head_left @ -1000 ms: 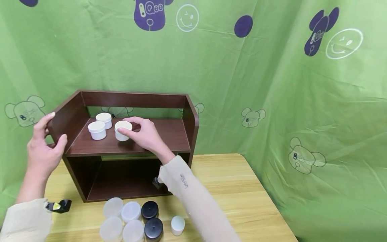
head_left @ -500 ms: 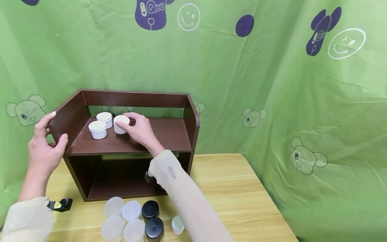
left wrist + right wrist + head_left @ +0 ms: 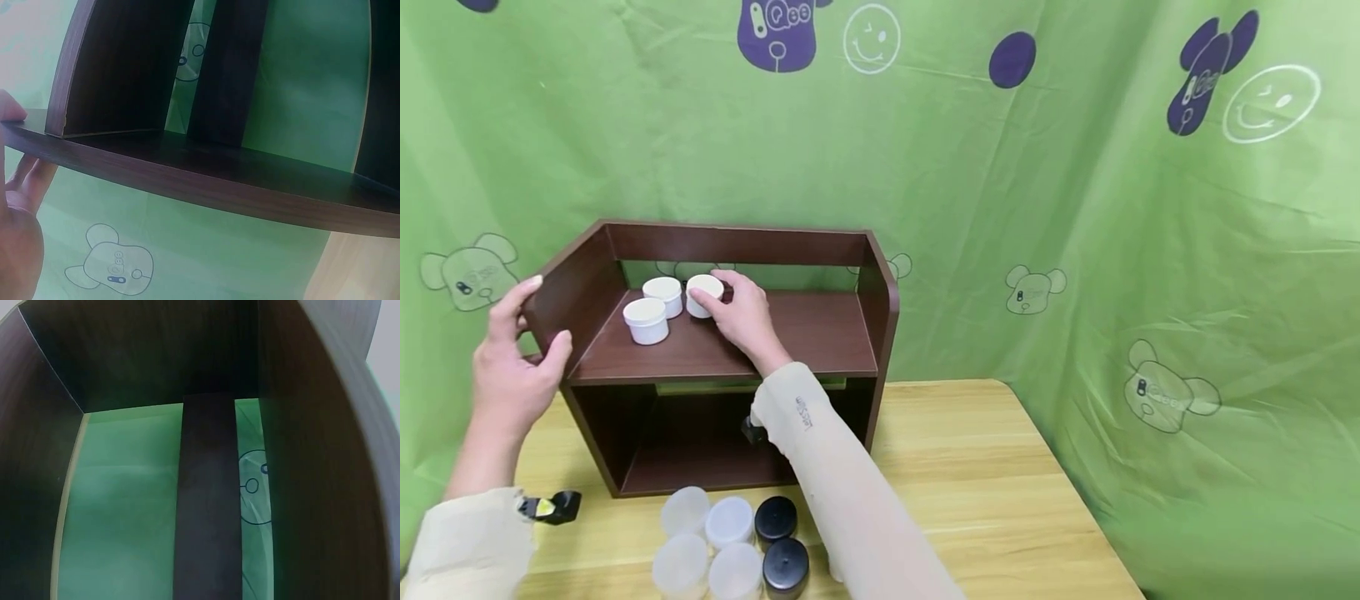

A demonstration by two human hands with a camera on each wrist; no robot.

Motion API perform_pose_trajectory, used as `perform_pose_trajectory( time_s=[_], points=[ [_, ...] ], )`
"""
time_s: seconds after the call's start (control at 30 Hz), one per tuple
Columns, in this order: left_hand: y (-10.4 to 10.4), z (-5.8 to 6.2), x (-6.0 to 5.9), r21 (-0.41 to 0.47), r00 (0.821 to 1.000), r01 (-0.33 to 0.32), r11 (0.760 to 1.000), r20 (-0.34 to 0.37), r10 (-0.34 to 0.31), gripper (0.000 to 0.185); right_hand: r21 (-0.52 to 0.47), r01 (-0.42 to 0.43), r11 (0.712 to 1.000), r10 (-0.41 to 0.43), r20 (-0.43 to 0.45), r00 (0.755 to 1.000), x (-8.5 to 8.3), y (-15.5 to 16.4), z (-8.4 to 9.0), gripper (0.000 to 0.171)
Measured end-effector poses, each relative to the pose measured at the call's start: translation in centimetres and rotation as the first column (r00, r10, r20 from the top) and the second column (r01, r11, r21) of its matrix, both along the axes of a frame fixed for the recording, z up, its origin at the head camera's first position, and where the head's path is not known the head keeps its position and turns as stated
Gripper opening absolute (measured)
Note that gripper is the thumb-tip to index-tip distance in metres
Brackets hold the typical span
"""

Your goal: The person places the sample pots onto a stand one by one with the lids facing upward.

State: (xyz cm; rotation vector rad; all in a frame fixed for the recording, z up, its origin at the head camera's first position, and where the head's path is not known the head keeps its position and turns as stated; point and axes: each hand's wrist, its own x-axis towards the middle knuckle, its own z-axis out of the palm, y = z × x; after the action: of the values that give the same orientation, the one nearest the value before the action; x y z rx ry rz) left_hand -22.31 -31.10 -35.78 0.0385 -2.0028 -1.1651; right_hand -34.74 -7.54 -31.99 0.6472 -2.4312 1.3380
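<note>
A dark brown two-tier desk shelf [image 3: 808,333] stands on the table. My left hand [image 3: 512,383] grips its left side panel, thumb on the front side and fingers round the outside; in the left wrist view the hand [image 3: 22,237] shows at the panel's edge. On the upper tier, my right hand [image 3: 747,315] holds a white lidded jar [image 3: 702,286] between thumb and fingers. Just left of it are a rear white jar [image 3: 663,293] and a front white jar [image 3: 646,323]. The right wrist view shows only the shelf's lower compartment [image 3: 209,506], no hand.
In front of the shelf, several jars stand in two rows: translucent ones [image 3: 681,567] and black-lidded ones [image 3: 786,567]. The wooden table [image 3: 970,467] extends to the right. A green printed curtain [image 3: 925,167] hangs behind.
My right hand has moved the white jar further back on the upper tier, level with the rear jar. The right sleeve now covers most of a small white jar on the table. The left hand stays put.
</note>
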Motion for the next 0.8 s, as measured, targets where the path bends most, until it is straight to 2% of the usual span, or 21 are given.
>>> perform_pose_trajectory(
  time_s=[0.23,0.47,0.63,0.8],
  points=[
    [0.12,-0.30,-0.29,0.004,1.000,0.007,1.000,-0.025,-0.007,0.069,0.053,0.042,0.998,-0.041,-0.010,0.999,-0.48,-0.14,-0.35,0.051],
    [-0.16,0.01,0.02,-0.022,1.000,0.004,1.000,0.011,-0.003,0.071,0.167,0.068,0.984,-0.059,-0.056,0.997,-0.53,-0.45,-0.27,0.050],
    [-0.03,-0.03,0.00,-0.033,1.000,0.007,0.999,-0.009,-0.007,0.070,0.171,0.068,0.983,-0.061,-0.048,0.997,-0.63,-0.43,-0.33,0.049],
    [0.04,0.01,0.03,-0.023,1.000,0.003,1.000,0.002,-0.003,0.070,0.167,0.058,0.984,-0.055,-0.024,0.998,-0.76,-0.48,-0.40,0.049]
  ],
)
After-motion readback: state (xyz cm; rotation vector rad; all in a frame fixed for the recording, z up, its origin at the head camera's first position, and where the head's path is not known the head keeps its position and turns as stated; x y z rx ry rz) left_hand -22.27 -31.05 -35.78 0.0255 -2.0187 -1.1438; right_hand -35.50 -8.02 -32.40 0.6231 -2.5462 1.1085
